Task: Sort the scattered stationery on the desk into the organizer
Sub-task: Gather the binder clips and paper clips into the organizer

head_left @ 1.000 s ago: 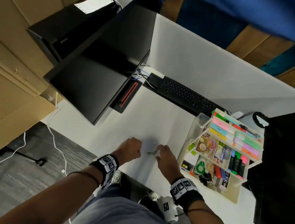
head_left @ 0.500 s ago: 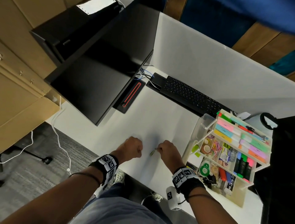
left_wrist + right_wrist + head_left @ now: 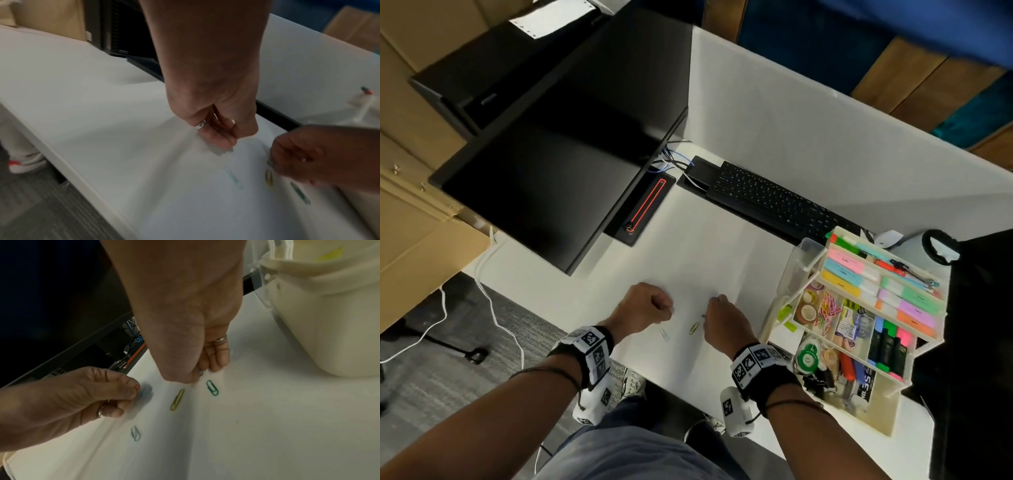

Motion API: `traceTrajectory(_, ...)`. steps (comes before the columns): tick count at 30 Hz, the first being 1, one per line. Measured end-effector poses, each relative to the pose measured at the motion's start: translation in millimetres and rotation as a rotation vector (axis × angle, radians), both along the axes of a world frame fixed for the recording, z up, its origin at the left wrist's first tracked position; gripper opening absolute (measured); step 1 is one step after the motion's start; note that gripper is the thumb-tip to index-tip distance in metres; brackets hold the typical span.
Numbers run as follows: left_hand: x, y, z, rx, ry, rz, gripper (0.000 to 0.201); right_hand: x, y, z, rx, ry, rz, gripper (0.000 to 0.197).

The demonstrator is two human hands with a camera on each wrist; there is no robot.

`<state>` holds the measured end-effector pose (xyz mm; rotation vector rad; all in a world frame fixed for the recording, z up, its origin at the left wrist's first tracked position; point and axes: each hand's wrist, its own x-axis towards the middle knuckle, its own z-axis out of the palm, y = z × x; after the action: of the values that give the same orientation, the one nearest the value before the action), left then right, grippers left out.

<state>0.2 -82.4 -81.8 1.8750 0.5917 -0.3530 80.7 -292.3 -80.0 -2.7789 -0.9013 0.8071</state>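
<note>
Three paper clips loose on bench [image 3: 722, 246]. Right hand [image 3: 722, 322] fingers curled, tips pinching grey clip [image 3: 199, 372]; yellow clip [image 3: 692, 328] and green clip [image 3: 212, 387] just beside, long axes toward person. Left hand [image 3: 643, 308] fisted, contents unclear, nearer pale blue clip [image 3: 664, 334]. Organizer [image 3: 893, 421] to right.

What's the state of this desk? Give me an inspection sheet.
Surface: white desk.
Job's things: yellow clip, green clip and pale clip lie loose by the hands; organizer at right, filled.
Clutter: keyboard, monitor.
Fingers: left hand curled, contents unclear; right hand pinches a grey clip.
Cables: bundle behind monitor; white cable on floor.
Surroundings: cardboard boxes at left.
</note>
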Motion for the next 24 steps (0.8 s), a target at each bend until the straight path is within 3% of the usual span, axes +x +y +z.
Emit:
traceTrajectory(10,14.5,-18.6,30.6,-0.328,-0.006,0.202,0.006,-7.3,-13.8,14.9,0.316,0.078,-0.163,0.004)
traceTrajectory(13,24.9,-30.7,41.0,-0.387,-0.006,0.247,0.012,-6.6,-35.3,45.8,0.511,0.071,-0.279,0.018)
traceTrajectory(17,48.6,-69.5,61.5,-0.409,-0.047,0.145,0.011,5.1,-99.0,88.8,0.670,-0.117,-0.536,0.018)
traceTrajectory(20,71.3,-116.4,76.8,-0.394,-0.105,0.040,0.012,21.2,-150.5,100.4,0.679,-0.254,-0.754,0.012)
traceTrajectory(24,101.9,-182.5,87.4,-0.300,-0.213,-0.104,0.011,35.0,-185.5,93.4,0.631,-0.291,-0.741,0.006)
